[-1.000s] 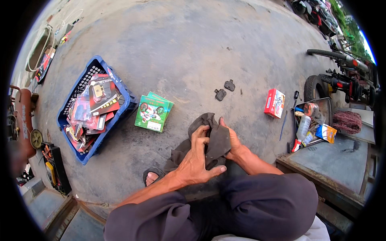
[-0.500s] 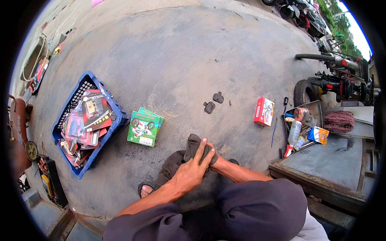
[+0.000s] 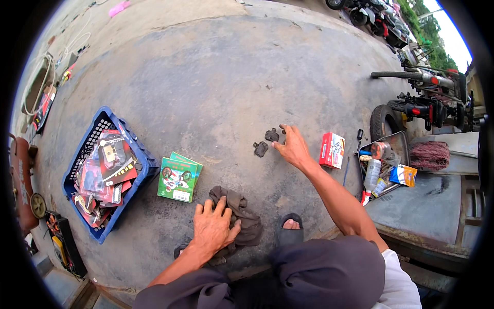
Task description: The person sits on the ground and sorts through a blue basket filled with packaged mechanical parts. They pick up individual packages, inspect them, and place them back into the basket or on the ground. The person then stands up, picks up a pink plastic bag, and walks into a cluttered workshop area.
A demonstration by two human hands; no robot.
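On the concrete floor ahead lie two small dark brake pads, a farther one (image 3: pixel 271 135) and a nearer one (image 3: pixel 261 149). My right hand (image 3: pixel 293 149) reaches out just right of them, thumb and fingers apart with nothing between them. Close to my feet, a crumpled dark brown cloth (image 3: pixel 249 224) rests on the floor. My left hand (image 3: pixel 213 226) lies over the left part of this cloth with its fingers spread.
Left stands a blue plastic basket (image 3: pixel 149 159) of packaged parts, with green flat packets (image 3: pixel 177 180) beside it. At right are a red-and-white box (image 3: pixel 332 150), a tray (image 3: pixel 403 138) of bottles and tools, a tyre (image 3: pixel 383 121) and a metal-topped stand (image 3: pixel 422 206).
Both hands were together on the cloth. The cloth now lies on the floor under my left hand, and my right hand has moved forward to beside the brake pads.
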